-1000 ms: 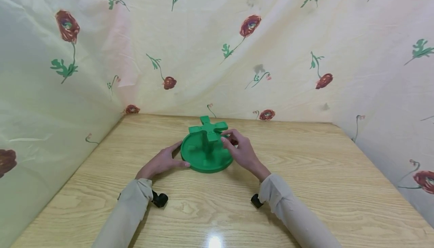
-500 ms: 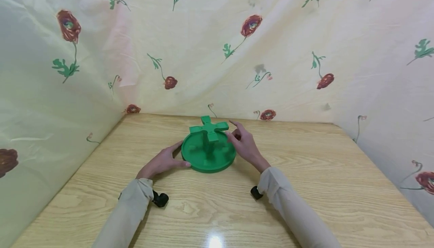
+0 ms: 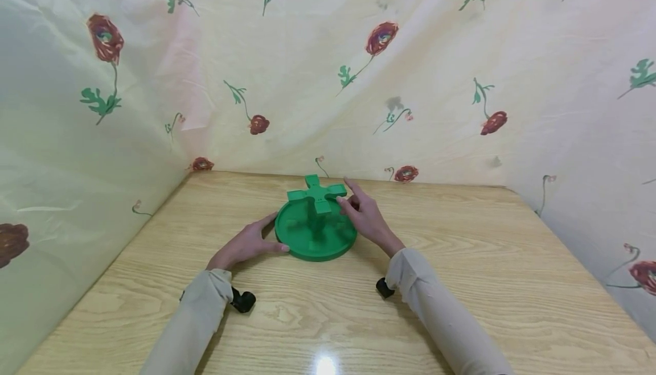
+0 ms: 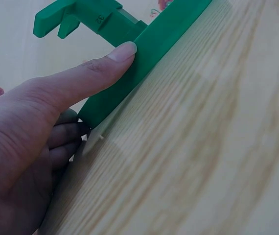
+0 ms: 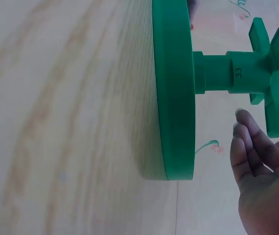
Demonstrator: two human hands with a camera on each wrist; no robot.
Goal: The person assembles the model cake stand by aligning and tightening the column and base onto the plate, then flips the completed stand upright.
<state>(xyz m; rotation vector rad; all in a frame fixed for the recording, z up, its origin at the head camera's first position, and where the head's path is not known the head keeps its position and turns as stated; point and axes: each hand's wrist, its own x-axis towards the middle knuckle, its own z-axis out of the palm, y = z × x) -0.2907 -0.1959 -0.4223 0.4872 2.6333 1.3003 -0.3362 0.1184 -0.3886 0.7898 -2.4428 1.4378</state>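
Observation:
A green round tray-like base (image 3: 307, 251) with a raised rim lies on the table. From its middle rises a green column (image 5: 249, 72) topped by a four-armed cross (image 3: 316, 193); the numbers 32 and 33 show on it in the wrist views. My left hand (image 3: 249, 245) holds the base's left rim, its thumb (image 4: 107, 66) pressed against the outer wall. At the cross's right arm is my right hand (image 3: 370, 215). Its thumb touches that arm's end, the index finger stretches past the far side, and the other fingers bend loosely below.
The wood-grain table (image 3: 287, 318) extends on both sides and in front of the base. A flower-patterned cloth (image 3: 307, 79) hangs behind and along the sides. Black wrist devices (image 3: 243, 301) sit by the sleeves.
My right hand has shifted from the front of the right arm, the index finger straightening past its far side, and the thumb coming back against its end. My left hand and the base stay put.

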